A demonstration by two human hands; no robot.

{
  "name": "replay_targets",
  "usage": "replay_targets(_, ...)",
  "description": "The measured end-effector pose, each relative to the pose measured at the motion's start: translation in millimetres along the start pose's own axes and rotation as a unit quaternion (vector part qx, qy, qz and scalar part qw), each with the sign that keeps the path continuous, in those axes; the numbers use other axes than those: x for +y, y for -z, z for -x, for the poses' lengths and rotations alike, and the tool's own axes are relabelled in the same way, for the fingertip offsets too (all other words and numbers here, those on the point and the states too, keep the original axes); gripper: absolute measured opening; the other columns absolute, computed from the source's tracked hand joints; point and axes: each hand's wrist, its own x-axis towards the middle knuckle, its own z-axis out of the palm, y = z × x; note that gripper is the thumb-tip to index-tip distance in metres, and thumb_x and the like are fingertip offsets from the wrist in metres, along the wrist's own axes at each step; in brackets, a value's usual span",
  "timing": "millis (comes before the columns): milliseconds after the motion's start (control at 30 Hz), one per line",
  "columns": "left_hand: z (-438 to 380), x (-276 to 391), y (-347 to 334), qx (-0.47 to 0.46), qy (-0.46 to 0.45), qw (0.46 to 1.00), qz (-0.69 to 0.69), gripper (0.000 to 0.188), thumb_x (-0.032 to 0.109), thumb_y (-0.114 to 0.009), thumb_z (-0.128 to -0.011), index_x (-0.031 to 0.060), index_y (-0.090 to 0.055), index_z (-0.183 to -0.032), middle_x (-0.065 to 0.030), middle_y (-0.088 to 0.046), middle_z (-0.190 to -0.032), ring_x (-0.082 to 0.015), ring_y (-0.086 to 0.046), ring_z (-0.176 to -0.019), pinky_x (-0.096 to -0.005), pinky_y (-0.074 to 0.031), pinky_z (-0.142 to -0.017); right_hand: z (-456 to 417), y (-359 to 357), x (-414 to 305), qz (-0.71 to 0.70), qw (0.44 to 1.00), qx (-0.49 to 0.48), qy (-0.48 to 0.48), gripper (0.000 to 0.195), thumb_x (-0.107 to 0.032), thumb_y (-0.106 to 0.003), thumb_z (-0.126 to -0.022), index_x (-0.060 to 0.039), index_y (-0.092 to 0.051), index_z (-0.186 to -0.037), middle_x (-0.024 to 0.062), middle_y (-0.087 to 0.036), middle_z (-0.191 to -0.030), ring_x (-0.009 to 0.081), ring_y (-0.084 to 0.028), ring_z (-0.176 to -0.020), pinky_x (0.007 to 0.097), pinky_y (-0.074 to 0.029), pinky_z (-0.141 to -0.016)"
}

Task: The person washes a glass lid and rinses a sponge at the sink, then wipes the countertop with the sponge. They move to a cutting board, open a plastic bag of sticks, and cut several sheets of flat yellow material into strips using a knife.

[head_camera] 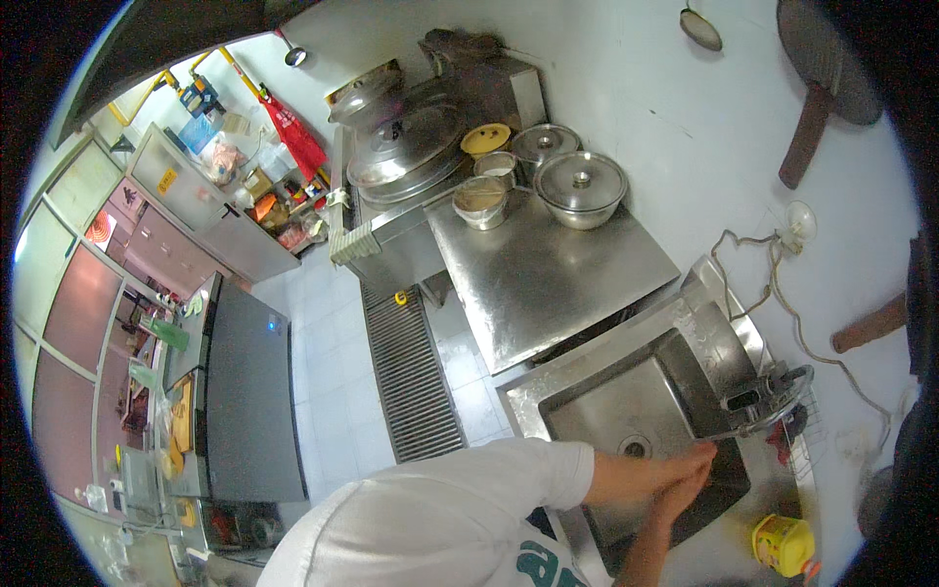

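Note:
Both my hands meet over a stainless steel sink [616, 396], just below the end of the tap spout [733, 431]. My left hand [697, 456], on the arm from the white sleeve, lies against my right hand [678, 493], whose bare forearm comes up from the bottom edge. The hands overlap, so their fingers and anything between them are hard to make out. The round drain [634, 446] lies just left of them. Whether water runs from the spout cannot be told.
A steel worktable [557, 279] adjoins the sink, holding lidded steel pots [581, 187] and bowls. A yellow jug [783, 544] stands by the sink's near right side. A wire rack [803, 433] is behind the tap. A floor grate [411, 374] runs beyond the worktable.

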Motion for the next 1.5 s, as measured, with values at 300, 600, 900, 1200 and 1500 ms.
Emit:
replay_targets(300,5,5,22,0.018,0.017,0.999,0.029,0.055,0.031,-0.043,-0.101,0.0128,-0.033,-0.151,-0.0099,-0.032,-0.156,-0.0289,-0.028,-0.144,-0.0400,-0.026,-0.116,20,-65,-42,0.144,0.976,0.092,-0.137,0.063,-0.045,-0.040,-0.101,-0.0024,-0.034,-0.147,0.0186,-0.044,-0.144,0.0335,-0.046,-0.128,0.0446,-0.033,-0.110)
replay_targets(600,-1,10,45,-0.031,0.031,0.993,0.110,0.051,0.027,-0.041,-0.103,0.0118,-0.033,-0.151,-0.0077,-0.036,-0.154,-0.0244,-0.032,-0.142,-0.0351,-0.025,-0.116,24,-69,-66,0.012,0.992,0.068,-0.106,0.057,-0.039,-0.047,-0.100,-0.0104,-0.038,-0.148,0.0119,-0.034,-0.154,0.0281,-0.032,-0.141,0.0419,-0.030,-0.112)
replay_targets(900,31,65,41,-0.009,0.164,0.986,0.020,0.049,0.034,-0.049,-0.100,0.0076,-0.044,-0.141,-0.0085,-0.052,-0.139,-0.0226,-0.050,-0.125,-0.0381,-0.040,-0.106,-5,-7,11,0.273,0.948,0.164,-0.020,0.052,-0.024,-0.047,-0.098,-0.0065,-0.038,-0.146,0.0177,-0.049,-0.135,0.0292,-0.046,-0.120,0.0382,-0.035,-0.104)
replay_targets(1200,2,50,36,0.092,0.122,0.981,0.120,0.044,0.033,-0.047,-0.102,0.0085,-0.049,-0.139,-0.0074,-0.053,-0.138,-0.0252,-0.054,-0.122,-0.0399,-0.041,-0.106,6,-55,-20,0.259,0.949,0.170,-0.056,0.049,-0.021,-0.043,-0.099,-0.0040,-0.040,-0.145,0.0225,-0.039,-0.149,0.0365,-0.035,-0.139,0.0433,-0.025,-0.116)
replay_targets(1500,6,53,36,0.058,0.171,0.980,0.082,0.043,0.040,-0.047,-0.102,0.0102,-0.053,-0.133,-0.0063,-0.062,-0.126,-0.0204,-0.058,-0.116,-0.0365,-0.045,-0.102,-8,3,6,0.256,0.949,0.181,-0.018,0.054,-0.025,-0.045,-0.098,-0.0028,-0.037,-0.146,0.0263,-0.036,-0.149,0.0430,-0.036,-0.136,0.0492,-0.026,-0.114)
